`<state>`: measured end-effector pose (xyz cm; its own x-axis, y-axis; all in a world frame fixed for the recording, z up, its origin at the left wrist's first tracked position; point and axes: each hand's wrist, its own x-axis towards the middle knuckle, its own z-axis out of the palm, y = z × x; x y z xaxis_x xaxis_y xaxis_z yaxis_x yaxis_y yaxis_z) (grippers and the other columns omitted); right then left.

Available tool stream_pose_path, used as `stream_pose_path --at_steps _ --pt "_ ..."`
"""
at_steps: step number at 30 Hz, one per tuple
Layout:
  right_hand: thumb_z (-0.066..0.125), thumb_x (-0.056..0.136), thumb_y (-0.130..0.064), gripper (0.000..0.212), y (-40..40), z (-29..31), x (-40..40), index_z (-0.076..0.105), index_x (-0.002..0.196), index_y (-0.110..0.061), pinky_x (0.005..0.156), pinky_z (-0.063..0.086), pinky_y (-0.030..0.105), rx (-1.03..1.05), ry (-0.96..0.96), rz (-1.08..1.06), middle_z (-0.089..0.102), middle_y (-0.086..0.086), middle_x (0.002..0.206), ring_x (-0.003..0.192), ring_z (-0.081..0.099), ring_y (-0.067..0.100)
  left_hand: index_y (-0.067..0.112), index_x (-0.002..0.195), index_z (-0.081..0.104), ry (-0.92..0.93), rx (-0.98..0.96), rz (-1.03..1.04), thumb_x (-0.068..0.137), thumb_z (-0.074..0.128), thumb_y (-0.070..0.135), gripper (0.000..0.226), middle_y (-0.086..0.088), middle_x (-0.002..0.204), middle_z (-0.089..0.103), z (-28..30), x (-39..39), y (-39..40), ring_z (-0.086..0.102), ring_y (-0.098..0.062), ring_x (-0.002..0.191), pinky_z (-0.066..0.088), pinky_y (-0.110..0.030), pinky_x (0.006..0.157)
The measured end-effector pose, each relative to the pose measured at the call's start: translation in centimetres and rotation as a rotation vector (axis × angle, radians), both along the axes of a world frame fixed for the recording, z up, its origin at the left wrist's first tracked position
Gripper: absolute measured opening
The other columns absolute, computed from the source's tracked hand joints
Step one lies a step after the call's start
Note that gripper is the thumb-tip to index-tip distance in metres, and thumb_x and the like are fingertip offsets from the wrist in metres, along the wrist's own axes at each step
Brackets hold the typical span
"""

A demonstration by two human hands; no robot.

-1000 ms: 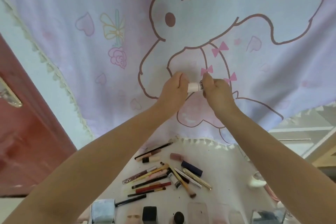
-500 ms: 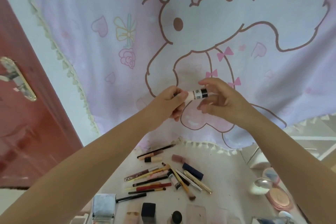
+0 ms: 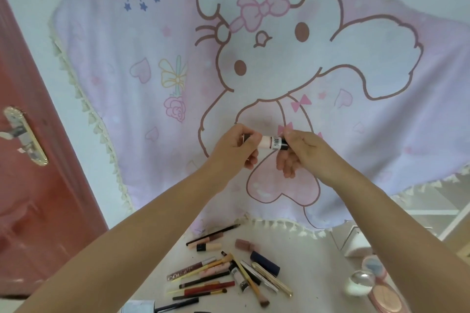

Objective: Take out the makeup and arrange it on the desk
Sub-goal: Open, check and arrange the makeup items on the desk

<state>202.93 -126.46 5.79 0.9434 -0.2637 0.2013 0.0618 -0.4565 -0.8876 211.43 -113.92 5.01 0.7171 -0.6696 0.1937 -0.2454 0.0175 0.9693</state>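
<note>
Pinching small tube [image 3: 273, 142] both hands, left [image 3: 235, 147], right [image 3: 302, 151]; white desk [image 3: 312, 269], cartoon cloth [image 3: 254, 71], red door [image 3: 33, 160].

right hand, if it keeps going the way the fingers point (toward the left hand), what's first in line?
The small pale-pink tube with black barcoded cap it already pinches; past that, the left hand gripping the tube's other end. Depth looks matched, though one view can't confirm it.

Soft printed cloth hanging [image 3: 279, 71], glossy red wooden door [image 3: 33, 185]
</note>
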Motion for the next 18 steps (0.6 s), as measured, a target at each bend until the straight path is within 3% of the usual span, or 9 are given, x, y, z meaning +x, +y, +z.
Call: stream_pose_path --at_steps 4,7,11,13,15,18 --pt "0.043 0.094 -0.006 0.024 -0.5 0.1 -0.3 0.054 0.079 -0.021 0.056 0.047 0.01 -0.107 -0.136 -0.017 0.057 -0.001 0.067 0.049 0.056 -0.002 0.027 0.077 0.049 -0.133 0.071 -0.025 0.089 0.057 0.011 0.021 0.001 0.069 0.054 0.2 0.6 0.2 0.048 -0.012 0.062 0.043 -0.021 0.061" --pt "0.055 0.084 0.009 0.033 -1.1 -0.1 -0.6 0.058 0.083 -0.025 0.065 0.048 0.008 -0.083 -0.193 -0.001 0.06 -0.008 0.073 0.061 0.058 -0.006 0.031 0.073 0.053 -0.189 0.096 -0.019 0.082 0.066 0.011 0.025 0.005 0.07 0.058 0.2 1.1 0.5 0.048 -0.003 0.056 0.04 -0.014 0.057" --pt "0.055 0.086 -0.004 0.026 -1.1 -0.1 -0.4 0.057 0.092 -0.029 0.065 0.053 0.018 0.026 -0.144 -0.001 0.062 -0.004 0.084 0.067 0.063 0.004 0.031 0.075 0.058 -0.241 0.045 0.013 0.079 0.069 0.011 0.024 0.011 0.073 0.061 0.2 1.3 0.5 0.053 0.001 0.058 0.041 -0.001 0.055" --pt "0.047 0.092 -0.012 0.017 -1.0 -0.1 -0.1 0.059 0.086 -0.023 0.052 0.05 0.018 0.034 -0.079 -0.009 0.062 -0.002 0.069 0.052 0.06 0.007 0.031 0.076 0.059 -0.278 0.018 0.019 0.078 0.07 0.01 0.024 0.011 0.072 0.06 -0.2 1.2 0.6 0.054 0.002 0.058 0.042 -0.001 0.057" --pt "0.047 0.092 -0.009 0.022 -0.9 -0.5 0.1 0.061 0.078 -0.018 0.046 0.047 0.016 0.017 -0.111 -0.023 0.06 -0.006 0.055 0.044 0.055 0.005 0.034 0.073 0.058 -0.328 0.022 0.03 0.077 0.071 0.009 0.029 0.012 0.07 0.059 -0.6 1.3 0.7 0.055 0.004 0.056 0.044 -0.004 0.06" --pt "0.056 0.085 0.002 0.026 -1.0 -1.1 0.2 0.061 0.08 -0.023 0.055 0.049 0.014 -0.004 -0.193 -0.032 0.059 -0.007 0.059 0.05 0.056 0.0 0.032 0.072 0.057 -0.477 0.077 0.086 0.074 0.073 0.01 0.027 0.015 0.073 0.054 -0.8 1.6 0.8 0.052 -0.001 0.065 0.042 -0.009 0.066"
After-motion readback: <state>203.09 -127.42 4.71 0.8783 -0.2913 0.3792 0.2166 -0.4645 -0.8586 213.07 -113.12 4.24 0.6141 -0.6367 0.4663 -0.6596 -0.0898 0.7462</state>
